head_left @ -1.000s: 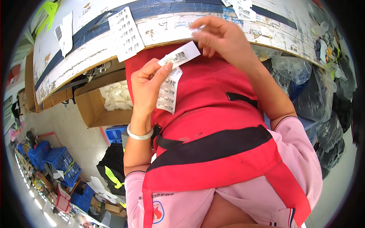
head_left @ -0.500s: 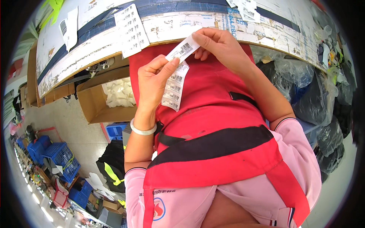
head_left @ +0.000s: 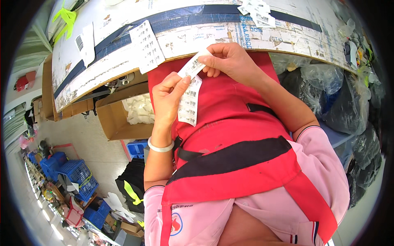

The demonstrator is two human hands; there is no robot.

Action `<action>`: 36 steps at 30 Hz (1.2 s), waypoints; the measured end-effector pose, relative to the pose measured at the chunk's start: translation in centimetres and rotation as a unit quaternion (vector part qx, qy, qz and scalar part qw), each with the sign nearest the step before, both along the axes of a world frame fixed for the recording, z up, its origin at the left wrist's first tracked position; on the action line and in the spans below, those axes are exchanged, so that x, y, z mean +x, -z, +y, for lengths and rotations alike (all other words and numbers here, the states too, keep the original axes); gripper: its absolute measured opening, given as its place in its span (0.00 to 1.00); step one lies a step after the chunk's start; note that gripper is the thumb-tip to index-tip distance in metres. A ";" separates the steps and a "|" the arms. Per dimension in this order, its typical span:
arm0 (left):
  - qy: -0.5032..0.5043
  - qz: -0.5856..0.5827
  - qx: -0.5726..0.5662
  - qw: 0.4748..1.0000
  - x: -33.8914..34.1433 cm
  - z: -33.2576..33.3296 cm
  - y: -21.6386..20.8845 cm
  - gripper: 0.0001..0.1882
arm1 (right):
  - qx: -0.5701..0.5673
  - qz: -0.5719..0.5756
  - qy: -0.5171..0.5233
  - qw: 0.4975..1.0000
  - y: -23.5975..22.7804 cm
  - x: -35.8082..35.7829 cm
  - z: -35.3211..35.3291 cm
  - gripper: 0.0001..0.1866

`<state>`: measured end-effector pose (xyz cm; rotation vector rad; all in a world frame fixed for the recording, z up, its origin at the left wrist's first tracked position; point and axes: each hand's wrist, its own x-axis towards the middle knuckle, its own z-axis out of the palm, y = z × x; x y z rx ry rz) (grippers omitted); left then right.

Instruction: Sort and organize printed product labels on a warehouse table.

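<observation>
My left hand (head_left: 167, 96) pinches a strip of white barcode labels (head_left: 188, 107) between thumb and fingers. Part of the strip hangs down in front of my red apron (head_left: 230, 102). The upper piece of the strip slants up to my right hand (head_left: 230, 59), whose thumb and forefinger grip its upper end. Whether that piece is joined to the hanging part is hidden by my left fingers. Just beyond my hands, a larger sheet of barcode labels (head_left: 147, 47) lies over the near edge of the worn white table (head_left: 184, 35).
More labels (head_left: 258, 14) lie at the table's far side, and a white label piece (head_left: 85, 45) at its left. Beneath the table stands a cardboard box (head_left: 113, 119) with white pieces inside. Clear plastic bags (head_left: 347, 106) crowd the right; blue crates (head_left: 80, 180) stand at left.
The whole view has shifted, so the table and hands appear a little lower. My right thumb now sits further down over the upper label piece. Both hands keep their grip.
</observation>
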<state>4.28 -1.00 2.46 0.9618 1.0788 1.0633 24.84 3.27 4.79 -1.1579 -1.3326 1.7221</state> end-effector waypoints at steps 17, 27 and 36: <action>0.033 0.010 -0.009 0.999 1.8 -0.7 -1.3 0.06 | -0.034 0.054 0.008 0.998 0.3 1.7 -0.7 0.11; 0.030 0.022 -0.008 0.999 1.8 -0.4 -0.5 0.06 | -0.032 0.059 0.067 0.995 1.1 2.2 -0.8 0.16; 0.029 0.054 -0.026 0.998 1.6 -0.2 -0.7 0.06 | 0.001 0.037 0.028 0.999 1.7 2.3 -0.1 0.11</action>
